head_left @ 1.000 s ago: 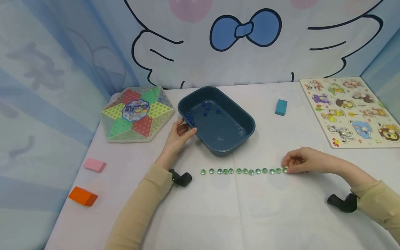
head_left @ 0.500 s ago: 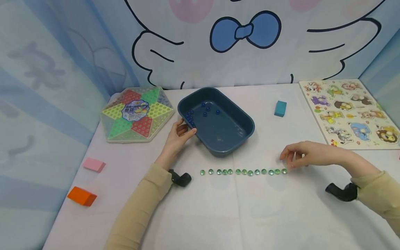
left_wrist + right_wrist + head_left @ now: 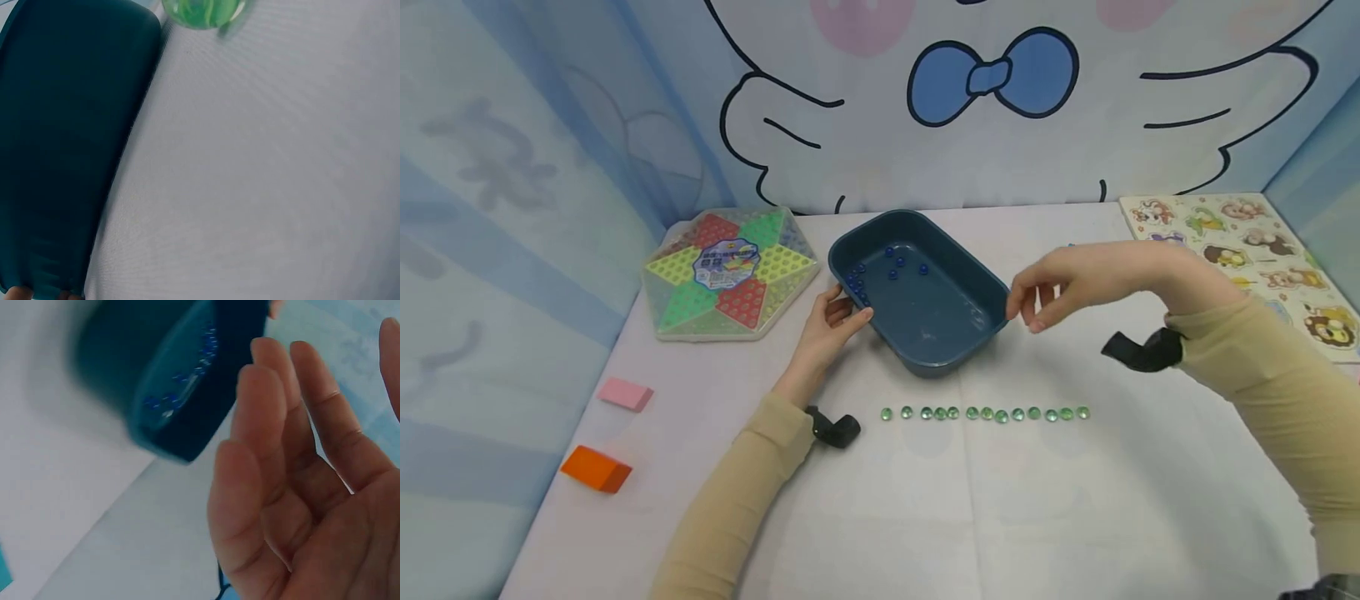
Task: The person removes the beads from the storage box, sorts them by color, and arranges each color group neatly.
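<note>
A dark blue plastic basin (image 3: 936, 333) stands in the middle of the table in the head view, with several blue marbles (image 3: 922, 269) gathered mostly at its left end. My left hand (image 3: 822, 337) grips the basin's left side, thumb at the rim. My right hand (image 3: 1078, 279) is over the table at the basin's right rim; its fingers are loosely bent and hold nothing, as the right wrist view shows. In front of the basin, several green glass marbles (image 3: 972, 413) lie in a row. One large green marble (image 3: 203, 11) shows at the top of the left wrist view.
A hexagonal Chinese checkers box (image 3: 730, 275) lies at the back left. Pink (image 3: 626, 394) and orange (image 3: 597, 469) blocks lie along the left edge. An animal puzzle board (image 3: 1292, 275) is at the back right, partly behind the right arm. My right hand nearly hides a teal block.
My right hand has let go of the marble at the row's right end, lifted, and moved back and left to the basin's right rim. My left hand and the basin stay put.
</note>
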`<state>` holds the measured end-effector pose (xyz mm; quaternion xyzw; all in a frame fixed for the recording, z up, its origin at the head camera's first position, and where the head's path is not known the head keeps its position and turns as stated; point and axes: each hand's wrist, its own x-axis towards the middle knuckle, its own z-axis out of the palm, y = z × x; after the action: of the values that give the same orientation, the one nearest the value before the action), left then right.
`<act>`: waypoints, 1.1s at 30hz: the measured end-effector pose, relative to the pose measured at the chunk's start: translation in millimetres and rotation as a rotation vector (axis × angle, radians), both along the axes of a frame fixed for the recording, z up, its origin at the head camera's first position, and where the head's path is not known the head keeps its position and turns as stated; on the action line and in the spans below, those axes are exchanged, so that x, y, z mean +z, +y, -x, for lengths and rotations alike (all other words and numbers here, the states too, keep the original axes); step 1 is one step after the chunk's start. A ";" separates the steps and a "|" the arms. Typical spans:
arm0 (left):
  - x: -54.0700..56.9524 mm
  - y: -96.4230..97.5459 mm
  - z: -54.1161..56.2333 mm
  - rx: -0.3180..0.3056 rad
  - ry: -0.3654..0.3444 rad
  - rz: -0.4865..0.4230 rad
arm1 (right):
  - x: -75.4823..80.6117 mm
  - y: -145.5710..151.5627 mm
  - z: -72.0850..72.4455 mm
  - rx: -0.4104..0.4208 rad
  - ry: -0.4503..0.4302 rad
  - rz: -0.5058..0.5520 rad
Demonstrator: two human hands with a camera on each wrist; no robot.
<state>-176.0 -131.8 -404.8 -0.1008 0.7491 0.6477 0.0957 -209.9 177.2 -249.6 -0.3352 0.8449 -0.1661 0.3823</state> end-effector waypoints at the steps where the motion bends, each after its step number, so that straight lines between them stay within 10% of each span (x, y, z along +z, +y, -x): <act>1: -0.1 -0.2 0.0 -0.001 0.004 0.000 | 2.3 -8.5 4.9 0.008 -0.004 0.016; 14: 18.1 1.2 -4.7 -0.009 -0.027 -0.019 | -27.1 -101.1 66.8 -0.174 0.095 0.278; 33: -2.2 -0.3 3.2 0.020 0.013 0.018 | -91.1 -148.1 95.8 -0.253 0.290 -0.067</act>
<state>-179.2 -132.0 -407.1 -0.1048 0.7546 0.6423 0.0837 -305.7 29.1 -340.7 -0.2341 0.9315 -0.1347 0.2437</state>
